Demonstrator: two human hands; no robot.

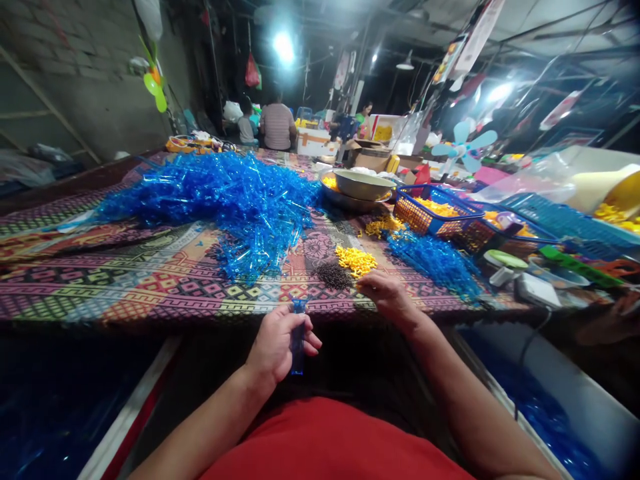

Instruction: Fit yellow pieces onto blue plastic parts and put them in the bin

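Right up close at six o'clock, a red cotton shirt (330,443) fills the bottom of the frame, and at four o'clock sits a white-rimmed bin of deep blue translucent plastic pieces (565,380), with a matching white-rimmed bin (135,400) at eight! Across the table, a multicoloured woven patterned mat (150,300) carries a huge tangled heap of blue translucent plastic sprues (225,207) around eleven o'clock. Over at one o'clock, a blue mesh plastic basket (415,217) sits just beside a pale metal basin (363,185). Now the hands: the left hand (277,343), at six o'clock, is closed around a slim blue translucent plastic piece (298,340), held upright. The right hand (387,297), at half past twelve, hangs curled at the mat's near edge, just beside a small pile of yellow plastic bits (355,260); any pinch there, I cannot tell! Next to those, a little dark granular mound (334,275).
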